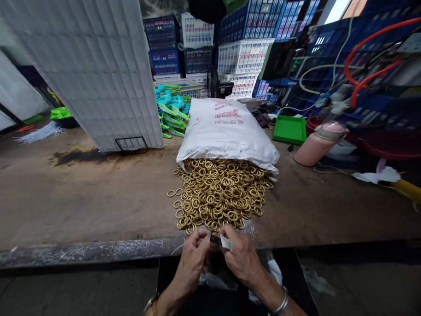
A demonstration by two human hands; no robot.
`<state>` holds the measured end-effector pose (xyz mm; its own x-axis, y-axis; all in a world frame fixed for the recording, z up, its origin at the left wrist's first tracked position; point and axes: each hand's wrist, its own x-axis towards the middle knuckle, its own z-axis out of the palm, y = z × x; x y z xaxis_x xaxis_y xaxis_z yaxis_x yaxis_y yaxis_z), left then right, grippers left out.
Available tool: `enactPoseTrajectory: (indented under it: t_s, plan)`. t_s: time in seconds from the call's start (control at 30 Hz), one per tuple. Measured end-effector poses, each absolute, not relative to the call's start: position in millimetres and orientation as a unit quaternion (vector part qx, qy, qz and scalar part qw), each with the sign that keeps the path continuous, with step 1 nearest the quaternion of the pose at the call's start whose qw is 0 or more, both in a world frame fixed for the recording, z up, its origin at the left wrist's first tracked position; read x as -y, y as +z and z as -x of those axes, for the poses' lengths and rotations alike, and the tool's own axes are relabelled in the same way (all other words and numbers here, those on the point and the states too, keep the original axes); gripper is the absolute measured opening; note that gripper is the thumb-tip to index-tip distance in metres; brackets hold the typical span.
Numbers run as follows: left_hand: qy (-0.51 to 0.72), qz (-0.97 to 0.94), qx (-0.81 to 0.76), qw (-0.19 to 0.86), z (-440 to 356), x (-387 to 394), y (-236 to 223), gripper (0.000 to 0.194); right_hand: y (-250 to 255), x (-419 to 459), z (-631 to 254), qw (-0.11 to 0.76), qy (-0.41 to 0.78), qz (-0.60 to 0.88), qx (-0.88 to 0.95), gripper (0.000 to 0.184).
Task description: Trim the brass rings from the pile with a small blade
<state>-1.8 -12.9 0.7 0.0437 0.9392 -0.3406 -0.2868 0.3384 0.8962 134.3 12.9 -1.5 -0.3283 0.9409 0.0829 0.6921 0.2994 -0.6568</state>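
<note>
At the table's front edge, my left hand (194,253) and my right hand (241,256) are close together, both with fingers pinched. Between them spans a small dark strip (215,239); its kind is too small to tell. A little white piece (225,242), like paper or tape, sticks out at the fingertips of my right hand. Just beyond the fingers lies a heap of gold-coloured rings (219,190). The heap spills from the mouth of a white woven sack (228,131) with red print, lying on its side.
On the wooden table (91,200), a tall stack of white ribbed sheets (96,71) leans at left. Green and blue plastic pieces (171,108) lie behind the sack. To the right are a green tray (289,129) and a pink bottle (316,145). Crates (241,55) are stacked behind.
</note>
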Motion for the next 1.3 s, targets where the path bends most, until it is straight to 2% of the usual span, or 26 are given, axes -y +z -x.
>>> enactPoseTrajectory:
  t_s: [0.13,0.23,0.33,0.47,0.67,0.8,0.93,1.03,1.17,1.3]
  plan:
    - [0.471,-0.377,-0.526,0.600,0,9,6,0.020,3,-10,-130,0.277,0.334,0.520,0.736,0.009]
    - [0.491,-0.438,-0.531,0.534,-1,9,8,0.018,6,-12,-128,0.312,0.412,0.536,0.667,0.022]
    - [0.498,-0.494,-0.517,0.491,-2,10,9,0.017,6,-13,-126,0.311,0.484,0.527,0.626,0.030]
    - [0.493,-0.512,-0.507,0.488,-2,11,8,0.020,4,-14,-126,0.299,0.518,0.523,0.607,0.031]
    - [0.432,-0.393,-0.507,0.634,0,12,2,0.026,2,-16,-127,0.316,0.491,0.535,0.610,0.024]
    - [0.427,-0.354,-0.479,0.681,0,13,0,0.031,1,-17,-127,0.318,0.479,0.537,0.618,0.021]
    - [0.445,-0.350,-0.457,0.686,-1,15,-2,0.029,1,-17,-129,0.314,0.486,0.535,0.615,0.024]
    - [0.452,-0.349,-0.468,0.675,-2,15,-3,0.027,0,-15,-132,0.293,0.423,0.552,0.656,0.023]
    - [0.463,-0.364,-0.478,0.652,-1,15,-2,0.026,-1,-10,-134,0.211,0.352,0.546,0.730,0.014]
    - [0.461,-0.384,-0.480,0.640,-1,15,4,0.029,2,-8,-133,0.140,0.308,0.553,0.761,0.023]
